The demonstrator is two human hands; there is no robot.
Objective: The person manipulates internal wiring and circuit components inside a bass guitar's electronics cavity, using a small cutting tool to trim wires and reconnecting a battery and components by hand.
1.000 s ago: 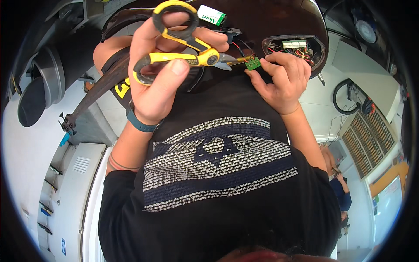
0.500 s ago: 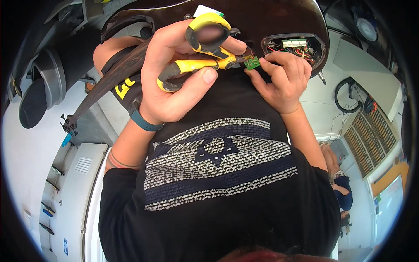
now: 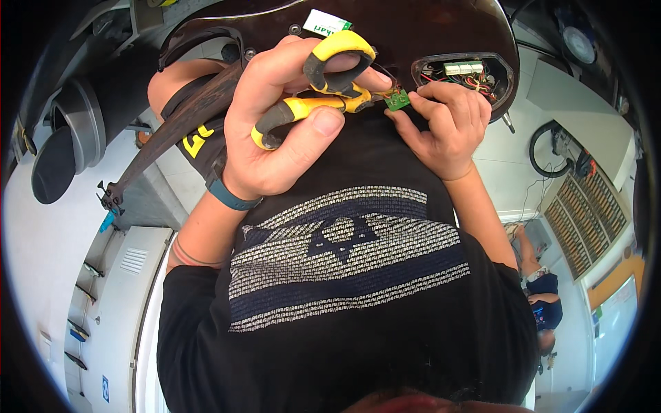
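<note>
While left grip clasps yellow-black cutters, right grip pinches a green board

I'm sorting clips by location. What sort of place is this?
Probably an instrument repair workshop: a dark electric guitar or bass has an open cavity showing wires, and the left hand holds yellow-and-black scissors by a small green circuit board.

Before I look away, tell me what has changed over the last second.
The left hand has moved right, bringing the yellow-and-black scissors closer to the green circuit board. Nothing was newly grasped or let go. The right hand stayed put, holding the green circuit board by its edge.
</note>
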